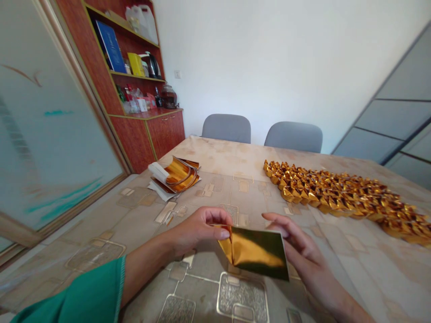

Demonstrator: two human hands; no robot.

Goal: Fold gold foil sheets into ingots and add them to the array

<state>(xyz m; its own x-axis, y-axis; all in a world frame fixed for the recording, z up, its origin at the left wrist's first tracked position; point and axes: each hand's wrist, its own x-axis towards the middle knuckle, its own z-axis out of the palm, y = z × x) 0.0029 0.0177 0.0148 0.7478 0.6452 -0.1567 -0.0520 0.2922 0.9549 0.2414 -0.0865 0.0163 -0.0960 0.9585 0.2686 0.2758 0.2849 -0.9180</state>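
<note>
A sheet of gold foil paper (257, 251), partly folded at its left end, is held above the table in front of me. My left hand (208, 229) pinches that folded end, thumb on the near face and fingers behind. At the paper's right edge is my right hand (299, 246), its fingers apart and curved; the thumb side lies close to the edge, and whether it touches I cannot tell. Farther off to the left lies a stack of gold foil sheets (180, 175), some curled over with white backs showing. Rows of folded gold foil ingots (336, 193) stretch along the right side.
The table (215, 157) wears a patterned cloth. Two grey chairs (226, 128) stand at its far side against the white wall. On the left are a reddish wooden cabinet (164, 134) with laden shelves and a frosted sliding door (50, 125).
</note>
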